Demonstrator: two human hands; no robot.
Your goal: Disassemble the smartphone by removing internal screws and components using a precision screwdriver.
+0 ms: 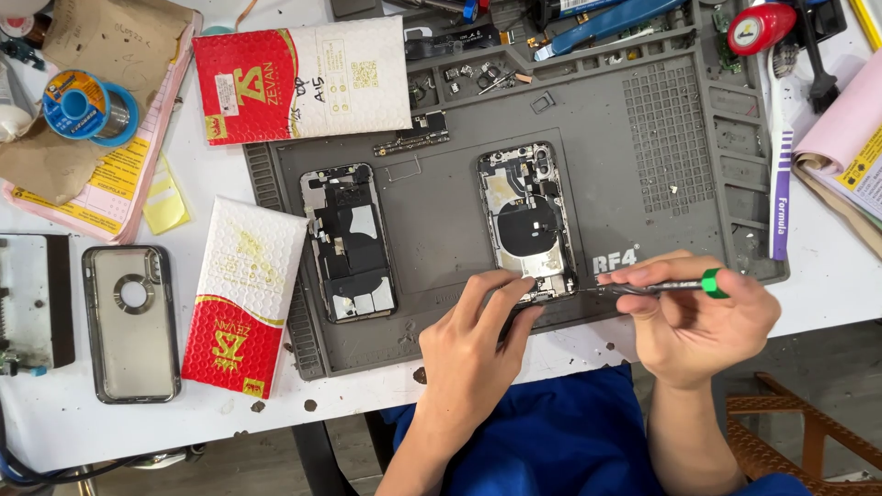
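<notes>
An opened phone body (526, 219) lies on the grey work mat (643, 193), its insides showing. My left hand (473, 344) rests on the mat's front edge, fingertips touching the phone's bottom end. My right hand (703, 317) grips a slim screwdriver (657, 287) with a green cap, its tip pointing left at the phone's lower right corner. A second opened phone body (348, 242) lies to the left on the same mat.
Two red-and-white padded envelopes (303, 81) (241, 298) lie at the mat's left. A clear phone case (131, 323), a solder spool (87, 106) and papers sit further left. Tools and small parts fill the mat's back trays; a white tube (781, 174) lies right.
</notes>
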